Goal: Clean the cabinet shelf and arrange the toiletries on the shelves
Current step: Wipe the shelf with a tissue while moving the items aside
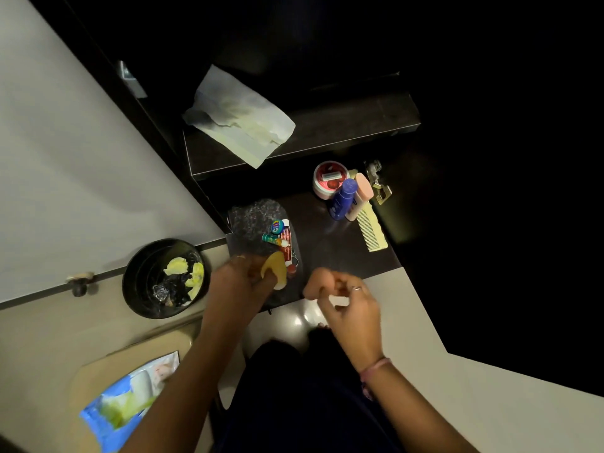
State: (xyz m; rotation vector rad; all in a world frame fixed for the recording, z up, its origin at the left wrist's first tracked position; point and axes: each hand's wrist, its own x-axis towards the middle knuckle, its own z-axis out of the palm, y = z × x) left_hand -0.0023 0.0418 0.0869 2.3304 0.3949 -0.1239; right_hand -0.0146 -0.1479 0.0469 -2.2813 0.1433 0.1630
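My left hand point(243, 279) grips a yellow-orange rounded item point(276, 268) over a dark speckled pouch point(258, 217) on the lower cabinet shelf point(330, 243). On the pouch lie a small blue tin point(276, 226), a green tube point(273, 239) and a red-and-white tube point(287, 243). My right hand point(343, 294) hovers beside it with curled fingers, holding nothing that I can see. At the shelf's back right stand a red-lidded jar point(327, 179), a blue bottle point(342, 200), a pink bottle point(361, 194) and a cream comb point(372, 232). A used white wipe point(238, 117) lies on the upper shelf point(343, 125).
A black bin point(163, 277) holding yellow scraps and crumpled wrappers stands on the floor at the left. A blue wipes packet point(130, 397) rests on a beige surface at the lower left. The open cabinet door point(81, 158) is at the left; a metal hinge point(377, 183) sits at the shelf's right.
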